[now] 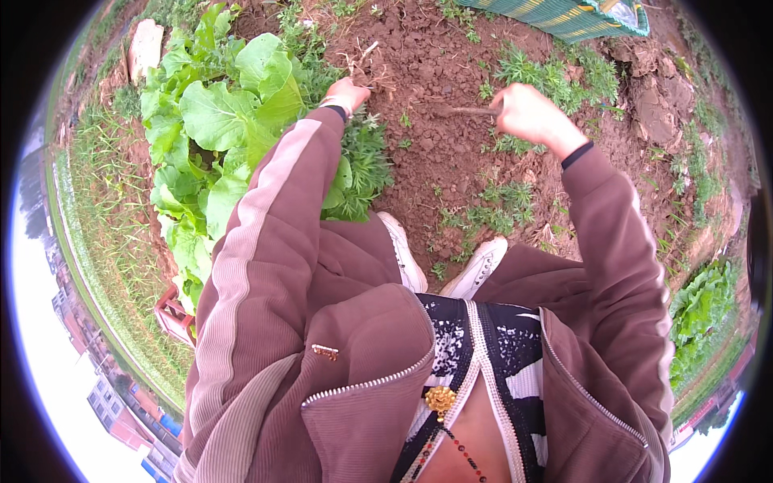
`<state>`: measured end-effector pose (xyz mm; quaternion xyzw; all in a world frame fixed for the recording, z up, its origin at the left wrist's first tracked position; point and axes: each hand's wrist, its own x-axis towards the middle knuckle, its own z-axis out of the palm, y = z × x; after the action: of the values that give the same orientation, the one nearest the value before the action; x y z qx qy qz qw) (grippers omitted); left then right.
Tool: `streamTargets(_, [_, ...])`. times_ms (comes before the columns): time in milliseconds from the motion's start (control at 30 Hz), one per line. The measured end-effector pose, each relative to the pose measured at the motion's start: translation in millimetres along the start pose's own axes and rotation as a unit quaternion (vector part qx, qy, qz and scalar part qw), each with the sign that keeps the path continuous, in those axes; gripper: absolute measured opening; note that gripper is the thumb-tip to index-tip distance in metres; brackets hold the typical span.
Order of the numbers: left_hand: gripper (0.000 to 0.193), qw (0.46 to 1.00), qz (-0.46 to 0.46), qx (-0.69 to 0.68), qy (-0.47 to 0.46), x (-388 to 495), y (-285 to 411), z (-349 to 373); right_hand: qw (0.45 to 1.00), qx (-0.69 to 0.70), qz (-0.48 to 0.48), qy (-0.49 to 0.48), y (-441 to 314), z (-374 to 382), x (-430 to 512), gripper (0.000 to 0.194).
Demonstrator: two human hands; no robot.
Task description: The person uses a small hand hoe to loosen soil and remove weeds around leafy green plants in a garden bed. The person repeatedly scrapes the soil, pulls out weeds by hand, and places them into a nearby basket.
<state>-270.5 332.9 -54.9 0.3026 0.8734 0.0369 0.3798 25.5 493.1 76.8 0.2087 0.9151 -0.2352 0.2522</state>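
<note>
My left hand (348, 94) is closed around a clump of pale dry stalks and roots (369, 67), just above the soil beside the leafy plants. The clump's thin, tangled ends stick out past my fingers. In my right hand (531, 115) is a hand tool (474, 111) with a thin brown shaft pointing left. Its far end is blurred against the brown soil (429, 145), so I cannot tell its exact kind. A gap of bare soil lies between my two hands.
Broad-leaved green vegetables (217, 115) grow to my left, with feathery weeds (365, 157) beside them. More weeds (543, 75) stand near my right hand. A green and yellow woven basket (549, 21) sits at the top. My white shoes (480, 268) are on the soil.
</note>
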Motion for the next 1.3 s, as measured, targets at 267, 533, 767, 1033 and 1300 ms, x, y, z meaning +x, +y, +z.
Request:
streamTargets(267, [0.082,0.993,-0.049,0.111,0.002,-15.4,52.2,33.0,0.997,0.063,0.038,-0.01,-38.4,44.2,30.5,0.029])
streamTargets(533, [0.034,0.941,-0.065,-0.332,-0.006,17.7,-44.0,23.3,0.868,0.44,0.111,0.205,-5.5,191.3,-10.6,0.034])
streamTargets(767, [0.05,0.891,0.02,-0.453,0.002,11.4,-49.9,36.2,0.882,0.446,0.052,0.143,-48.7,123.3,-17.3,0.032])
streamTargets(1033, [0.114,0.985,-0.055,-0.107,0.126,-31.8,12.8,66.1,0.945,0.282,0.069,0.149,-93.4,95.0,-33.1,0.029])
streamTargets(1300, [0.059,0.839,-0.062,-0.489,0.229,-41.1,-54.2,68.1,0.965,0.236,0.037,0.106,-126.7,81.2,-54.4,0.039])
